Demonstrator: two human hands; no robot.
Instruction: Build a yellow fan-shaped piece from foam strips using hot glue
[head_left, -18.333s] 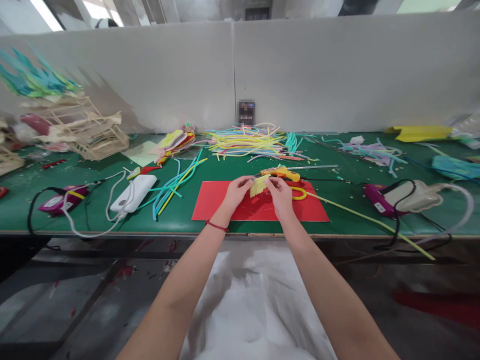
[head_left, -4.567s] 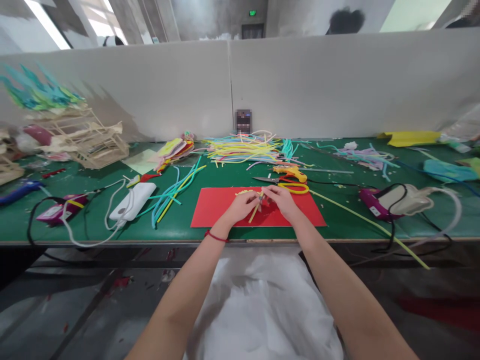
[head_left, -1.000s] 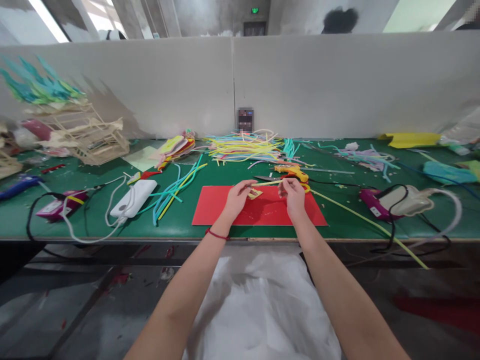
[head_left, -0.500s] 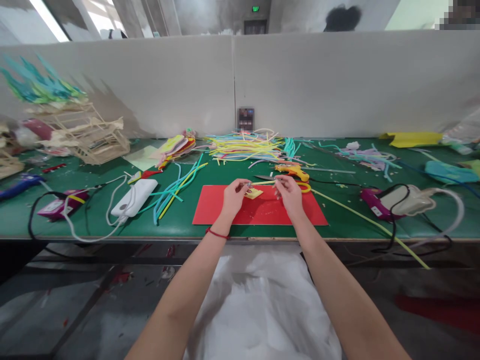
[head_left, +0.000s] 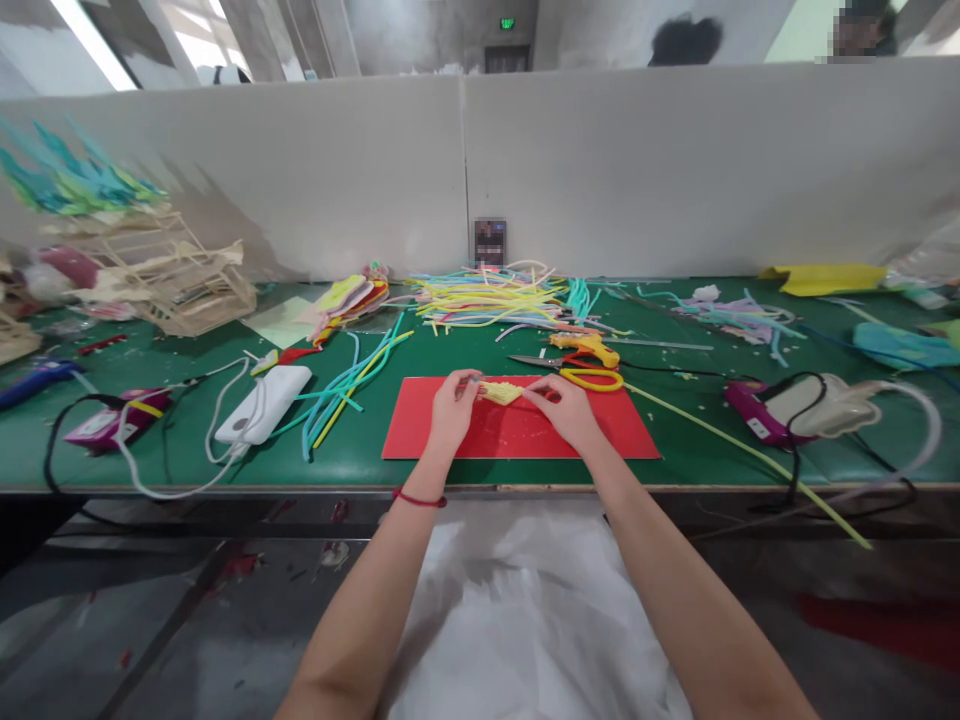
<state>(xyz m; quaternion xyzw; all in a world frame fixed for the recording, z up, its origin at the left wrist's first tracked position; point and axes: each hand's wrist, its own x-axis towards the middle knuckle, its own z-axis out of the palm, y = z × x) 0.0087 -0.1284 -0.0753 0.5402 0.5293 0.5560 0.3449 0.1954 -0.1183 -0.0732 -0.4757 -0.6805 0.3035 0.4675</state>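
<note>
A small yellow ribbed piece [head_left: 501,392] lies on the red mat [head_left: 420,432] between my two hands. My left hand [head_left: 452,410] pinches its left end with curled fingers. My right hand [head_left: 564,410] rests on the mat with its fingertips closed on the right end. Yellow-handled scissors [head_left: 585,376] lie just behind my right hand. A yellow glue gun [head_left: 586,346] sits a little farther back. A long yellow strip [head_left: 750,452] runs from the scissors toward the table's front right edge.
A pile of coloured strips [head_left: 487,292] lies at the back centre. A white power bank [head_left: 262,404] with cables sits left of the mat, beside blue and yellow strips [head_left: 352,378]. A purple glue gun [head_left: 750,410] and a white bundle are at the right. Wooden frames [head_left: 165,275] stand far left.
Both hands have come down from just above the mat onto it. The yellow piece, held up a moment ago, now lies pressed low on the mat between the fingertips.
</note>
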